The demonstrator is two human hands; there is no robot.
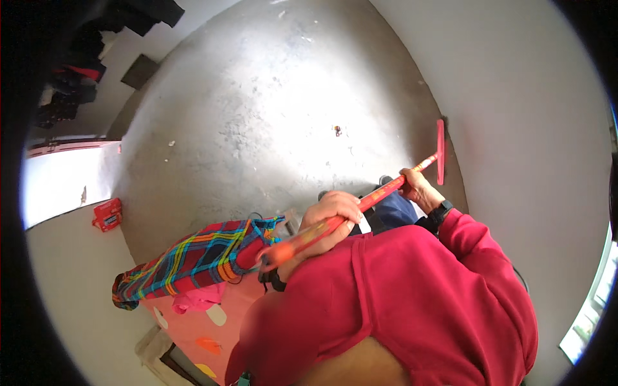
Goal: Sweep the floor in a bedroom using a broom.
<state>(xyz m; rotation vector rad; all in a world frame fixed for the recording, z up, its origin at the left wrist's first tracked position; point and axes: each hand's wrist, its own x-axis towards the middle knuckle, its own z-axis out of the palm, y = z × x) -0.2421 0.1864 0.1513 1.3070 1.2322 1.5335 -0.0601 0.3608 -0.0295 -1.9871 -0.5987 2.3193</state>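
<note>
A broom (440,152) with a long red handle slants across the front of my body. Its pinkish-red head rests low by the right wall, with dark bristles partly visible behind it. My left hand (333,217) is wrapped around the upper part of the handle, near its orange end, which is blurred. Farther down, my right hand (414,186) grips the handle closer to the head. A small dark and orange bit of debris (337,130) lies on the grey concrete floor (270,116) ahead of me.
A plaid cloth (193,255) lies on a pink patterned cover (203,333) at the lower left, beside a pink cloth (199,299). Near the left wall is a red package (107,214). Dark clothes (77,87) hang at the upper left. The right wall (521,106) stands close to the broom head.
</note>
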